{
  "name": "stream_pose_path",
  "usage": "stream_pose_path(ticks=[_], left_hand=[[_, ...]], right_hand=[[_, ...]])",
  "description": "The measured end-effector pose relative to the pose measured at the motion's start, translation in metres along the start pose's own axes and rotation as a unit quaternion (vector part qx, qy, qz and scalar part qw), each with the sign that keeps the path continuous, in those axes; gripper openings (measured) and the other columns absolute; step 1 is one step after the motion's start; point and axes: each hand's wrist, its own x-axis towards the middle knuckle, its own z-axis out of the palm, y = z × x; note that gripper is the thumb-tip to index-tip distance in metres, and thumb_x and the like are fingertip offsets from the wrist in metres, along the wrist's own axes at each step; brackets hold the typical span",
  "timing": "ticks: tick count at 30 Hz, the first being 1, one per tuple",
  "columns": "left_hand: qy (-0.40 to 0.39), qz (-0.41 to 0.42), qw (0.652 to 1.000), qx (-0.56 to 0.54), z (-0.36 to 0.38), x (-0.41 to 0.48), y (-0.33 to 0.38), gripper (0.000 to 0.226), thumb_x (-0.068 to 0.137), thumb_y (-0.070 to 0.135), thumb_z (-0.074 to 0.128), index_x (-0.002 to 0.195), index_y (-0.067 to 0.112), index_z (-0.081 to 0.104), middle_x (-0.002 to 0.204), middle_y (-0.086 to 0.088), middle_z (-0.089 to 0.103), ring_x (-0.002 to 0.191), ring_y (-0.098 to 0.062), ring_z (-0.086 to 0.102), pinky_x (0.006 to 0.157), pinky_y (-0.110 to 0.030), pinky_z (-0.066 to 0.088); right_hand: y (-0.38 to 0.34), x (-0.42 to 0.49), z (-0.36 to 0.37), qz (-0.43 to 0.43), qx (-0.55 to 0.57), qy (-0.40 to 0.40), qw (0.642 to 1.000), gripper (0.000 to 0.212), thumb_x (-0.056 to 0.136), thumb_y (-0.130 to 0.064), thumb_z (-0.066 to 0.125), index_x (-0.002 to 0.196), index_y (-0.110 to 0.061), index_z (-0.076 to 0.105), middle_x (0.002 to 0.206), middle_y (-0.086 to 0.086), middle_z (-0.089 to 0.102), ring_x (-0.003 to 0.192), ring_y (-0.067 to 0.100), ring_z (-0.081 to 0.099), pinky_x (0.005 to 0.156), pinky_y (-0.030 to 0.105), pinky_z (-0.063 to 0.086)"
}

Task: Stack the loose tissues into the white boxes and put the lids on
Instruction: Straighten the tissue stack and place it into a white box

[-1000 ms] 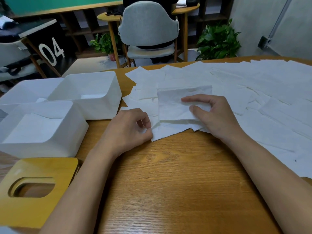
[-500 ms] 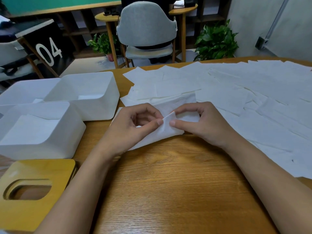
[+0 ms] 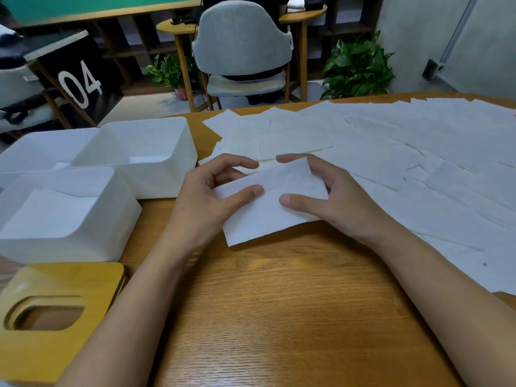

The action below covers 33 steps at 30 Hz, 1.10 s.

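Both hands, left hand and right hand, pinch one folded tissue above the table, right of the white boxes. It looks light, soft and easy to tear; holding the two short edges seems best.

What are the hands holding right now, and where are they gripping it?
Both hold one tissue. The left hand pinches its left end and the right hand its right end, with both thumbs on the near face.

Left hand, right hand bare; forearms bare; nails seemingly short.
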Motion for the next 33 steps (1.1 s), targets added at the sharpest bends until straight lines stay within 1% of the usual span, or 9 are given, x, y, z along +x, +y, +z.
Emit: stream_pose_path(ticks=[4, 9, 12, 15, 18, 21, 28, 31, 33], left_hand=[[-0.005, 0.013, 1.000, 0.020, 0.002, 0.000, -0.003, 0.030, 0.085, 0.026, 0.087, 0.113, 0.028, 0.075, 0.096, 0.006, 0.076, 0.096, -0.007, 0.070, 0.075, -0.011, 0.050], [0.006, 0.017, 0.999, 0.041, 0.006, 0.000, -0.008, 0.033, 0.086, 0.031, 0.086, 0.116, 0.032, 0.073, 0.100, 0.008, 0.074, 0.101, -0.007, 0.068, 0.079, -0.012, 0.050], [0.045, 0.030, 0.994, 0.093, 0.008, 0.003, -0.012, 0.037, 0.089, 0.038, 0.082, 0.123, 0.037, 0.068, 0.118, 0.016, 0.068, 0.111, -0.001, 0.061, 0.081, -0.011, 0.048], [0.031, -0.052, 0.998, 0.018, 0.007, 0.003, -0.007, 0.040, 0.091, 0.047, 0.076, 0.129, 0.044, 0.063, 0.127, 0.023, 0.062, 0.112, 0.007, 0.060, 0.085, -0.009, 0.051], [0.011, -0.107, 0.990, -0.092, 0.006, 0.000, 0.000, 0.039, 0.094, 0.037, 0.076, 0.130, 0.044, 0.064, 0.113, 0.013, 0.073, 0.099, -0.001, 0.072, 0.081, -0.026, 0.062], [0.036, -0.080, 0.992, -0.092, 0.009, 0.000, 0.001, 0.044, 0.094, 0.023, 0.079, 0.133, 0.035, 0.063, 0.106, 0.003, 0.079, 0.091, -0.012, 0.077, 0.078, -0.034, 0.064], [0.058, 0.019, 0.993, 0.098, 0.011, 0.004, -0.021, 0.056, 0.085, 0.036, 0.087, 0.129, 0.034, 0.052, 0.109, 0.009, 0.062, 0.095, -0.012, 0.063, 0.070, -0.023, 0.052], [-0.028, 0.088, 0.982, 0.167, 0.015, 0.001, -0.025, 0.033, 0.082, 0.037, 0.089, 0.107, 0.030, 0.068, 0.096, 0.011, 0.065, 0.090, -0.016, 0.061, 0.069, -0.016, 0.042], [-0.089, 0.123, 0.963, 0.223, 0.019, 0.000, -0.028, 0.033, 0.082, 0.043, 0.088, 0.108, 0.031, 0.073, 0.099, 0.013, 0.064, 0.092, -0.014, 0.061, 0.074, -0.010, 0.040]], right_hand=[[0.002, -0.001, 0.006, -0.012, -0.021, -0.006, 1.000, 0.071, 0.093, -0.027, 0.079, 0.147, -0.056, 0.042, 0.147, -0.023, 0.050, 0.129, 0.007, 0.055, 0.111, 0.040, 0.049], [0.003, 0.000, 0.006, -0.035, -0.017, 0.002, 0.999, 0.077, 0.098, -0.016, 0.071, 0.152, -0.055, 0.031, 0.156, -0.020, 0.040, 0.131, 0.016, 0.057, 0.109, 0.050, 0.050], [0.004, 0.000, 0.003, -0.053, -0.002, 0.021, 0.998, 0.071, 0.099, -0.011, 0.070, 0.149, -0.049, 0.036, 0.153, -0.014, 0.045, 0.125, 0.023, 0.061, 0.098, 0.045, 0.056], [0.003, 0.001, -0.002, -0.056, 0.067, 0.036, 0.996, 0.059, 0.100, -0.006, 0.068, 0.141, -0.040, 0.044, 0.140, 0.001, 0.056, 0.104, 0.023, 0.068, 0.076, 0.033, 0.058], [0.004, 0.002, -0.005, -0.055, 0.081, 0.051, 0.994, 0.047, 0.099, -0.007, 0.069, 0.134, -0.034, 0.054, 0.130, 0.000, 0.060, 0.103, 0.022, 0.066, 0.080, 0.037, 0.057], [0.007, 0.002, -0.006, -0.042, 0.020, 0.034, 0.998, 0.030, 0.097, -0.012, 0.072, 0.119, -0.032, 0.073, 0.125, -0.017, 0.068, 0.115, 0.011, 0.062, 0.094, 0.032, 0.048], [0.013, 0.007, -0.008, -0.002, -0.008, 0.136, 0.991, 0.036, 0.096, -0.003, 0.067, 0.114, -0.032, 0.080, 0.120, -0.023, 0.074, 0.121, -0.008, 0.060, 0.104, 0.011, 0.043], [0.017, 0.008, -0.013, 0.004, -0.003, 0.173, 0.985, 0.036, 0.097, -0.005, 0.066, 0.115, -0.033, 0.080, 0.121, -0.022, 0.074, 0.121, -0.004, 0.061, 0.107, 0.020, 0.046], [0.018, 0.008, -0.013, 0.007, -0.013, 0.178, 0.984, 0.036, 0.097, -0.006, 0.066, 0.115, -0.034, 0.080, 0.122, -0.021, 0.073, 0.123, -0.003, 0.060, 0.110, 0.025, 0.046]])
